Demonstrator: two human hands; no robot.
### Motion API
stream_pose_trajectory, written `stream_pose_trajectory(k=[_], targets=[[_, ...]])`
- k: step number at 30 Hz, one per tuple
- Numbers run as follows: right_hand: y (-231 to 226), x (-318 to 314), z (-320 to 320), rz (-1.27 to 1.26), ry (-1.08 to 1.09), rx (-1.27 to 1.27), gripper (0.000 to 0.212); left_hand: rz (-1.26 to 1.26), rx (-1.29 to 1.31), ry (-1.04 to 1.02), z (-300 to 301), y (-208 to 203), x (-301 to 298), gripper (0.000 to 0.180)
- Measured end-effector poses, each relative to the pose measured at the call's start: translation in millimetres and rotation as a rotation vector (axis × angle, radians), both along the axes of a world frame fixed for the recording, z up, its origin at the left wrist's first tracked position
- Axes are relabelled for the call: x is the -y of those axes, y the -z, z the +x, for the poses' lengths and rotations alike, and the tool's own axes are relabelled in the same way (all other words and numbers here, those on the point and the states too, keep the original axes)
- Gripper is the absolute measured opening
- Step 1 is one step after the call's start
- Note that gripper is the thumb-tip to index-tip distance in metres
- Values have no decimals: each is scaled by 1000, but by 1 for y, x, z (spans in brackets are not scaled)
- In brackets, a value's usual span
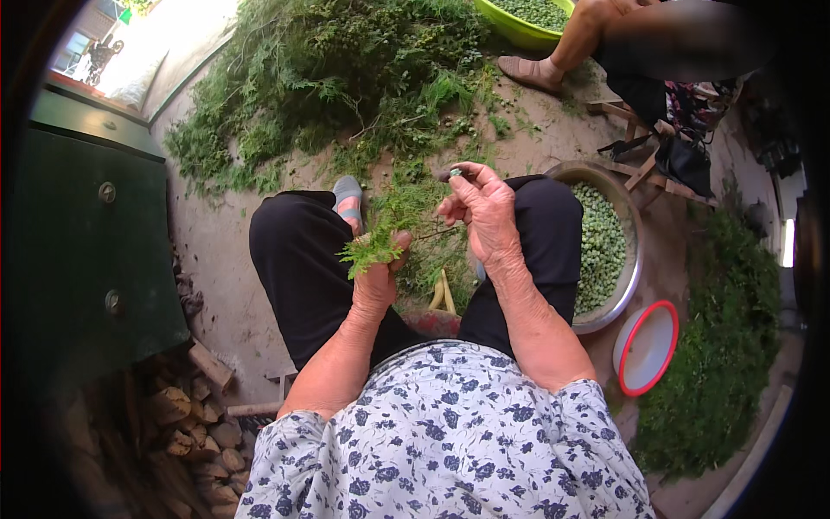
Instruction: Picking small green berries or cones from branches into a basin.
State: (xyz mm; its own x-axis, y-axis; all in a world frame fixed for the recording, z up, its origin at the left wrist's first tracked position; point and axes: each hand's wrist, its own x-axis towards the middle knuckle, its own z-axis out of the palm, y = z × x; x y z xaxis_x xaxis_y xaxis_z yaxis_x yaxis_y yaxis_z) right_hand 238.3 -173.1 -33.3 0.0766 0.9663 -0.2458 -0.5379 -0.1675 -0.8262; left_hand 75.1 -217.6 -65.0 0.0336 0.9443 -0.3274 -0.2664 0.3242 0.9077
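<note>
The left hand [378,275] was closed tight around a leafy green sprig [373,248], held up between the knees. The right hand [482,212] pinched a small green pod [456,173] in its fingertips, just above the sprig. A thin stem ran from the sprig to the right hand. Beside the right knee sat a big round metal bowl [624,285] full of green pods. A white dish with a red rim [647,348] lay near it on the ground.
</note>
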Motion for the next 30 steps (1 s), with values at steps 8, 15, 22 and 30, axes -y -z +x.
stream_pose_trajectory(k=[8, 15, 22, 30], targets=[[-35, 22, 114, 155, 531, 294, 20, -77, 526, -277, -21, -5, -20, 20], [14, 52, 198, -26, 854, 758, 33, -140, 763, -409, -31, -18, -33, 24], [-47, 28, 89, 216, 495, 633, 14, -131, 907, -351, -39, -23, -42, 26], [32, 17, -12, -209, -136, 237, 20, -214, 1115, -348, -32, -26, -39, 29]])
